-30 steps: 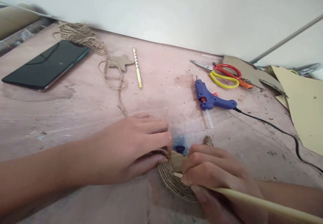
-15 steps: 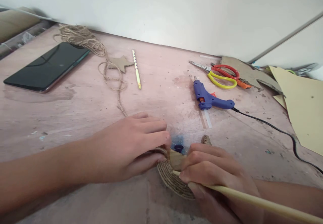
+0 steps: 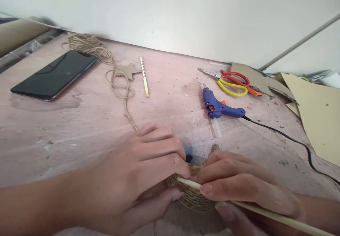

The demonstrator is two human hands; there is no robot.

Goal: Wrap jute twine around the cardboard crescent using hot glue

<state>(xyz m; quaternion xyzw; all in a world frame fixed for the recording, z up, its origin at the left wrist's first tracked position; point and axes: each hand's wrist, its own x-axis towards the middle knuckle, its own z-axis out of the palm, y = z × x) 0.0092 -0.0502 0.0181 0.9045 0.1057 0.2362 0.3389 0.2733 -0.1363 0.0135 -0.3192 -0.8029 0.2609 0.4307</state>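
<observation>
My left hand (image 3: 148,165) grips the left side of a curved cardboard piece (image 3: 198,201) covered in rows of jute twine, thumb in front and fingers over its upper edge. Pinched in my right hand (image 3: 245,186) is a pale wooden stick (image 3: 281,217); its tip rests against the twine rows beside my left fingertips. My right fingers also lie over the piece's right side, where one end pokes up behind them. A strand of jute twine (image 3: 130,118) runs from the left hand back to a loose bundle (image 3: 89,46). Part of the piece is hidden under both hands.
A blue glue gun (image 3: 219,105) with a black cord lies right of centre, near red-and-yellow scissors (image 3: 231,83). Cardboard scraps (image 3: 257,76) and a yellowish sheet (image 3: 313,112) lie at right. A phone (image 3: 54,74), a cardboard star (image 3: 128,71) and a patterned pencil (image 3: 145,78) lie left.
My left hand has shifted right and slightly down along the piece, its fingers curling further over the edge. The stick's tip has moved slightly left, close to my left fingers.
</observation>
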